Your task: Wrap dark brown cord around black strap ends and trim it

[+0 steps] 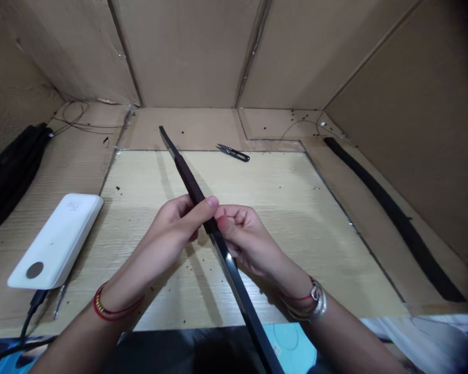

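Observation:
A long, narrow black strip [190, 179] runs at a slant through the middle of the head view. Its lower stretch looks glossy, while a dull dark section lies higher up, and its near end leaves the bottom of the picture. My left hand [183, 218] is closed round the dull section, thumb laid along the top. Just below, my right hand [244, 234] pinches at the strip's right edge with thumb and forefinger; the exact spot between those fingertips is partly hidden. Black thread snips [234, 152] lie on the pale board beyond both hands.
A white power bank [56, 241] with a cable stands at left, near a bundle of black strips [15, 174]. Another flat black strip [393, 215] lies at right. Cardboard walls [191, 52] enclose the back and sides. Loose thread [76, 117] curls at the back left.

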A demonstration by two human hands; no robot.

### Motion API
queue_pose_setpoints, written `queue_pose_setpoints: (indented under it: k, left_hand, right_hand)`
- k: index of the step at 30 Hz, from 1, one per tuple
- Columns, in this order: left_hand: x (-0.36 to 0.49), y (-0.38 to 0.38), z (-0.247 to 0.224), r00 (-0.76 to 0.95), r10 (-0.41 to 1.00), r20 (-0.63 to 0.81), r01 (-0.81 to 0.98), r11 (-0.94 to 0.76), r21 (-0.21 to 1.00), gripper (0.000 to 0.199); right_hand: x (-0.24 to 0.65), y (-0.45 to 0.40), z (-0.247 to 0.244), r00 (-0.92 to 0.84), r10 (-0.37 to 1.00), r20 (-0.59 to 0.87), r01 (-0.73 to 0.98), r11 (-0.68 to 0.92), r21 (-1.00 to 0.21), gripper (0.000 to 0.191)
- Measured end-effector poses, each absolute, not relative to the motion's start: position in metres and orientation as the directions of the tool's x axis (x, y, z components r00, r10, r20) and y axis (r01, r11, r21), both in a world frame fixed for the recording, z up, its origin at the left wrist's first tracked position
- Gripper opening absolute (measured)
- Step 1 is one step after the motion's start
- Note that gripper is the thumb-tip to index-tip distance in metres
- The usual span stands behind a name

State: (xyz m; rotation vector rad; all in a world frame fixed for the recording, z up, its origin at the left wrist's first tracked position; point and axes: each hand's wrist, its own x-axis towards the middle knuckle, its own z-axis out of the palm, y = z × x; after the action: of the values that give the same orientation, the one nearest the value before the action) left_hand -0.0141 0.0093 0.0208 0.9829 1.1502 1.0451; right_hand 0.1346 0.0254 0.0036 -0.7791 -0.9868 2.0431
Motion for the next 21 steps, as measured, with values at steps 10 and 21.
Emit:
queue_pose_setpoints:
  k: [10,21]
  left_hand:
    - [-0.0152,0.0064,0.0297,0.138,0.965,-0.225,-0.303,0.257,0.918,0.042]
    - [-0.0209,0.0078,0.0252,0.166,0.957,-0.239,-0.329,0.283,0.901,0.041]
  right_hand:
    - [0.1354,0.0321,0.0026,-0.56,0.807,-0.191,-0.266,-0.393,-0.88,0.046]
    - [0.1375,0.0339,0.0008,-0.567,0.801,-0.192,-0.18,-0.348,-0.92,0.049]
